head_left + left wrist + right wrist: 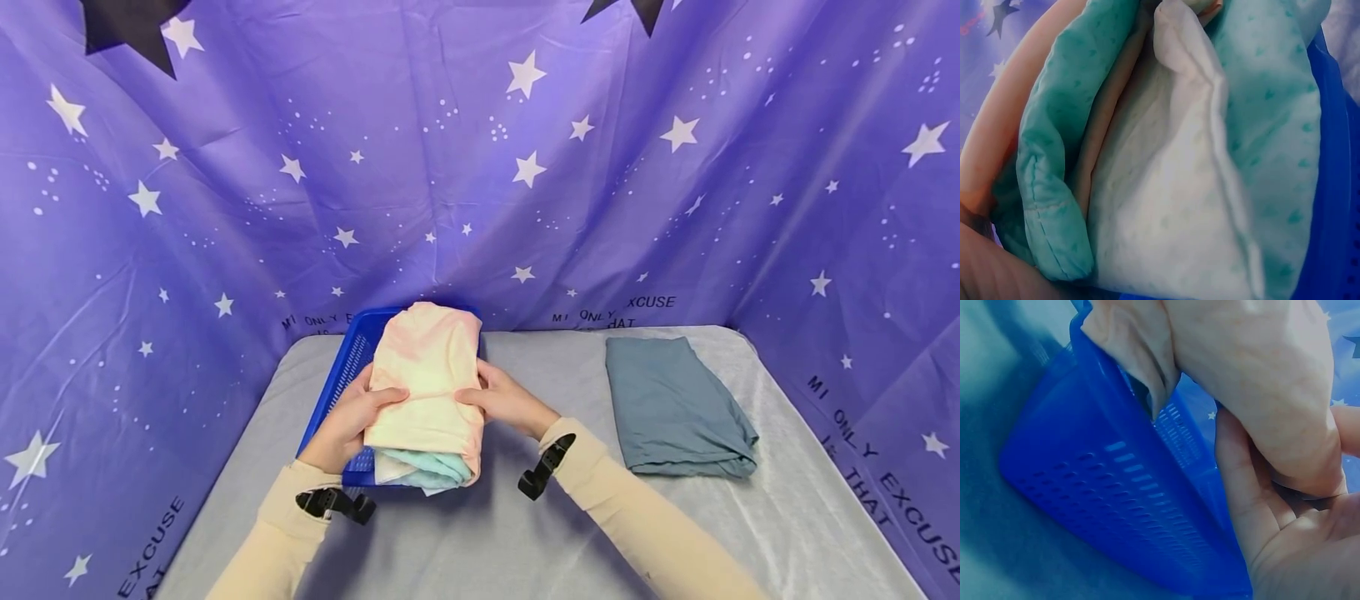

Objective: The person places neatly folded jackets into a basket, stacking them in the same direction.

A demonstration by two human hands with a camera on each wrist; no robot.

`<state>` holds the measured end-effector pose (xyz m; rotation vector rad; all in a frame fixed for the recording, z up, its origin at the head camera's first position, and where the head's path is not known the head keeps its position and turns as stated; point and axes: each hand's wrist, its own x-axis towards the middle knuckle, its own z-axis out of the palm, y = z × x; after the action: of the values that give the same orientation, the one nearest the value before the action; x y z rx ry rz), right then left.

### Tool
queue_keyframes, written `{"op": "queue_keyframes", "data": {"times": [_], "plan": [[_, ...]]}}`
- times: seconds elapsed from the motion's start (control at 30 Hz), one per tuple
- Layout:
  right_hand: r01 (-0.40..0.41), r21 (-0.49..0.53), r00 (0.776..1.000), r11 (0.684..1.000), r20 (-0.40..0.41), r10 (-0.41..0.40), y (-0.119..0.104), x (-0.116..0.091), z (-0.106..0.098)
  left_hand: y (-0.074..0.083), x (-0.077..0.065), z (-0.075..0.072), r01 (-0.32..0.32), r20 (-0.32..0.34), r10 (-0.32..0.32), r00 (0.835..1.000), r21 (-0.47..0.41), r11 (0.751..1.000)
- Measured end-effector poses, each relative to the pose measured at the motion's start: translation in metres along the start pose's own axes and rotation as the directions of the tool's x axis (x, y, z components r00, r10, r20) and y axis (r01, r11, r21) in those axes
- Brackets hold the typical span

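A folded pale pink and cream cloth garment (427, 375) is held between both hands over a blue plastic basket (330, 400). The left hand (348, 417) grips its left edge, thumb on top. At the right edge, the right hand (510, 400) pinches it the same way; in the right wrist view its fingers (1241, 481) curl under the pink fold (1254, 381). Below the pink garment's near end shows a mint-green cloth (431, 468) with a white part. The left wrist view shows this green printed cloth (1272, 144) close up, beside the basket's blue side.
A folded grey-blue garment (675, 408) lies on the right of the table, which has a light grey cover (547, 533). Purple star-printed curtains (465, 167) stand behind the table and on both sides. A black strap (547, 467) sits on each wrist.
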<state>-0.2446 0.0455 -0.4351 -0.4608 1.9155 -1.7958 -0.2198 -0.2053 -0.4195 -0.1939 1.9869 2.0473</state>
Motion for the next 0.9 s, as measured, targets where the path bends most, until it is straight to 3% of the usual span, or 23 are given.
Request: {"op": "queue_keyframes", "data": {"times": [0.4, 0.77, 0.9], "plan": [[-0.05, 0.014, 0.999, 0.999, -0.021, 0.051, 0.004, 0.015, 0.004, -0.003, 0.004, -0.008, 0.053, 0.004, -0.053, 0.999, -0.024, 0.998], [-0.076, 0.097, 0.992, 0.992, -0.093, 0.085, 0.007, 0.031, 0.01, -0.003, 0.02, -0.015, 0.079, 0.058, -0.075, 0.996, -0.069, 0.994], [-0.078, 0.076, 0.989, 0.994, -0.123, 0.087, 0.006, 0.034, 0.011, -0.003, 0.028, -0.019, 0.094, 0.064, -0.09, 0.994, -0.063, 0.994]]}}
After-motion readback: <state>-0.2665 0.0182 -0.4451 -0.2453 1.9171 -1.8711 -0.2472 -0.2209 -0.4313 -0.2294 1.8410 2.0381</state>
